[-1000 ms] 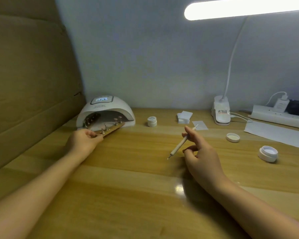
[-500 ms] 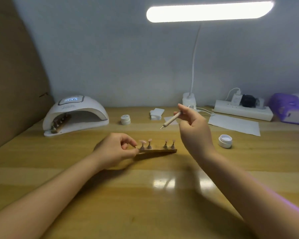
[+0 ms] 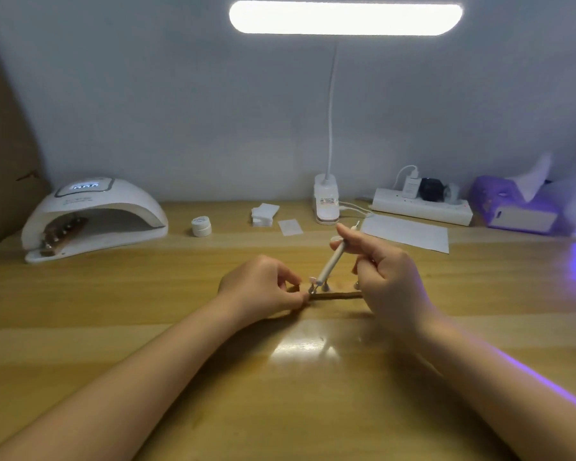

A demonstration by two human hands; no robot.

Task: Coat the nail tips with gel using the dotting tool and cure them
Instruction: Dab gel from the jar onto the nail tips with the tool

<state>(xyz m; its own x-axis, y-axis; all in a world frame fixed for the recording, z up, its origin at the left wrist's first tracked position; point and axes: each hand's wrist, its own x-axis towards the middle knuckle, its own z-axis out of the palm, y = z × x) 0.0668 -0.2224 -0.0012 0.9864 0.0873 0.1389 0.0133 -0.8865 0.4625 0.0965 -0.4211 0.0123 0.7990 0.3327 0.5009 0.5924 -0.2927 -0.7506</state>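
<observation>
At the far left of the wooden table (image 3: 113, 327) stands the white curing lamp (image 3: 94, 214), its arched opening facing the person and a second wooden strip of stands (image 3: 62, 232) lying inside it, running at a slant from the lamp's front left toward its back. To the right of the lamp sit a small closed white jar (image 3: 201, 226), a stack of white pads (image 3: 263, 214) and a loose white square (image 3: 290, 226). In the middle of the table the left hand (image 3: 263, 287) pinches the left end of the wooden nail-tip holder (image 3: 336, 295), fingers curled round it; the holder lies flat with its long axis running left to right, and small stands with nail tips (image 3: 313, 280) rise upright from it. The right hand (image 3: 386, 277) grips the dotting tool (image 3: 330, 261) like a pen; the tool's long axis slants from upper right to lower left, its working end pointing down at the leftmost stand, close beside the left fingertips. Whether the end touches the tip cannot be told. Behind the right hand are the desk lamp's base (image 3: 326, 202), a white sheet (image 3: 406, 232), a power strip (image 3: 419, 207) and, at the far right, a purple tissue box (image 3: 512, 207).
</observation>
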